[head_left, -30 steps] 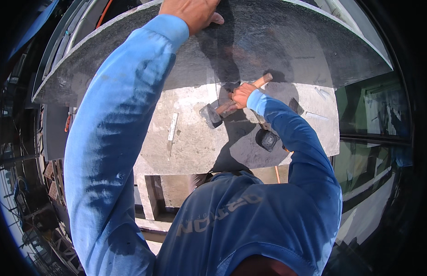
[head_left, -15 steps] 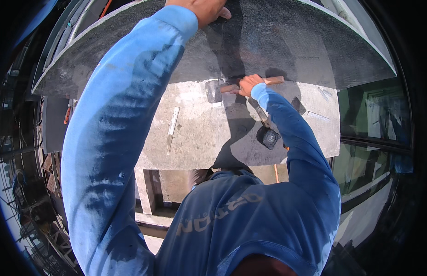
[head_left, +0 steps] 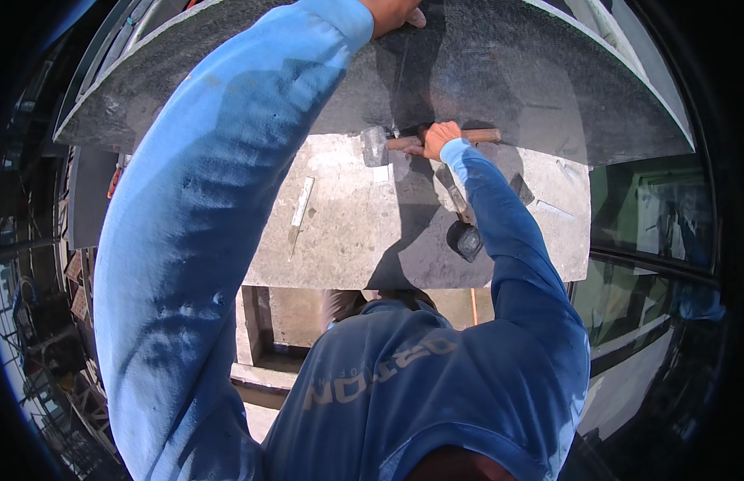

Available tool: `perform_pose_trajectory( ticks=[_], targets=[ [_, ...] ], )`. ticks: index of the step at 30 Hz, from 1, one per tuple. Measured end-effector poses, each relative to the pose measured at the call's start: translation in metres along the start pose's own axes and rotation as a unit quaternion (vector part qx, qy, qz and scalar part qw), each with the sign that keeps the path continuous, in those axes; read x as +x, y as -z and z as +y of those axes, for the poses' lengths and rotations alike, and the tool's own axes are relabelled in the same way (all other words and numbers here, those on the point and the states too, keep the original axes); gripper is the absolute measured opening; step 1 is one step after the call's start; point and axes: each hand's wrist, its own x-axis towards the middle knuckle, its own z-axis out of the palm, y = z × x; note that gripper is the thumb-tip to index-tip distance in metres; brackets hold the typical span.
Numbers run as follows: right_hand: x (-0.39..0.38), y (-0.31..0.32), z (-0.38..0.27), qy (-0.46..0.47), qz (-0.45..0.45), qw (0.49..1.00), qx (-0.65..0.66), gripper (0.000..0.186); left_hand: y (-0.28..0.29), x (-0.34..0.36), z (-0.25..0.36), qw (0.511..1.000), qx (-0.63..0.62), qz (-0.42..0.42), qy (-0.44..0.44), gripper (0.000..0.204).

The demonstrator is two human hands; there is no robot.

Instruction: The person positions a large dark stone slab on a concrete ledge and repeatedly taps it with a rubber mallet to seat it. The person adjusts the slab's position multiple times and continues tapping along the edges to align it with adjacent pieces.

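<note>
My right hand [head_left: 441,141] is closed around the wooden handle of a mallet [head_left: 374,147] with a grey block-shaped head. The mallet lies sideways, its head to the left, by the line where a raised dark panel [head_left: 500,80] meets a pale slab [head_left: 332,248]. At the top of the view, my left hand [head_left: 394,16] is at the upper part of the dark panel, with a fingertip against its face. The picture's edge cuts off most of that hand, but it appears to grip the panel.
On the pale slab lie a black tape measure [head_left: 467,242], a long narrow tool [head_left: 454,194] partly under my right forearm, a white strip [head_left: 302,205], a dark scrap [head_left: 521,189] and another pale strip [head_left: 553,210]. A glazed frame [head_left: 653,200] stands at the right.
My left hand has shifted right along the panel's upper part. My right hand and the mallet have moved slightly farther away, with the mallet head closer to the dark panel.
</note>
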Motion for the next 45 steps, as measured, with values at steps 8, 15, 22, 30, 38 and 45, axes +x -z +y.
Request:
perform_pose_trajectory(
  ticks=[8,15,22,30,38,45],
  targets=[
    [-0.036,-0.017,-0.046,-0.02,0.009,0.996,0.087,0.082,-0.002,0.0,-0.001,0.999,-0.035,0.004,0.022,0.033],
    [0.011,-0.001,-0.005,-0.009,-0.02,1.0,-0.011,0.082,-0.005,0.006,0.002,0.996,-0.084,0.002,0.043,0.034],
    [-0.04,-0.024,-0.06,-0.047,0.03,0.995,0.077,0.08,-0.004,0.003,-0.002,0.99,-0.117,0.001,0.073,0.034],
    [-0.017,-0.005,-0.029,-0.077,0.016,0.993,0.084,0.081,-0.006,0.007,0.008,0.978,-0.185,-0.001,0.101,0.034],
    [-0.051,-0.03,-0.022,0.104,0.095,0.99,0.0,0.083,-0.008,0.01,0.004,0.963,-0.235,-0.005,0.133,0.034],
    [-0.022,0.008,-0.029,-0.074,0.034,0.994,0.068,0.08,-0.002,0.013,0.01,0.949,-0.277,-0.008,0.149,0.034]
  ],
)
